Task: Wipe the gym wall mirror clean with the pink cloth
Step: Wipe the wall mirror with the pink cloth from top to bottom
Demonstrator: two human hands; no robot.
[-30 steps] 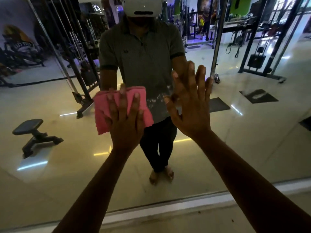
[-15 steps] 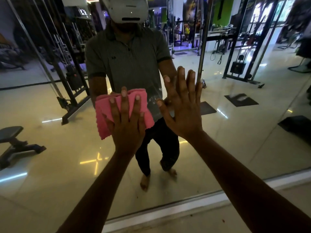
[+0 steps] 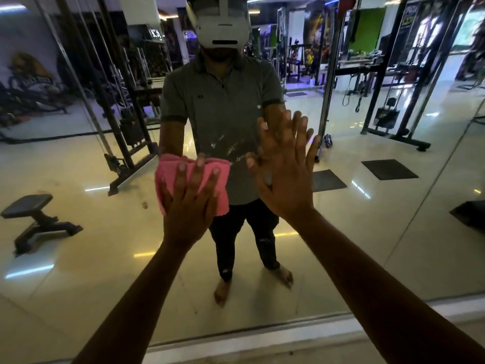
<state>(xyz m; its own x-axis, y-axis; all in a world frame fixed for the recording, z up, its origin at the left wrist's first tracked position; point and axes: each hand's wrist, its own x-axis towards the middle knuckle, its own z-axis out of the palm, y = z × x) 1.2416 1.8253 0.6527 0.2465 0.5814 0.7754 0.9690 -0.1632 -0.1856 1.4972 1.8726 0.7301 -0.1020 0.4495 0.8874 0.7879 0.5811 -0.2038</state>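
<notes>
— Glass first: where's your mirror [image 3: 393,232]?
— It fills the frame; white smears [image 3: 231,148] sit at centre.
— And your cloth [image 3: 168,177]?
— Mid-frame, pressed flat under your left hand [image 3: 190,206], fingers straight. Your right hand [image 3: 286,174] lies spread wide on the glass just beside.

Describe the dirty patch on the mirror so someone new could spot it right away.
Start at the mirror and find the two hands flat on it. Look between the pink cloth under the left hand and the bare right hand. The white streaks there are the only marks on that glass.
</notes>
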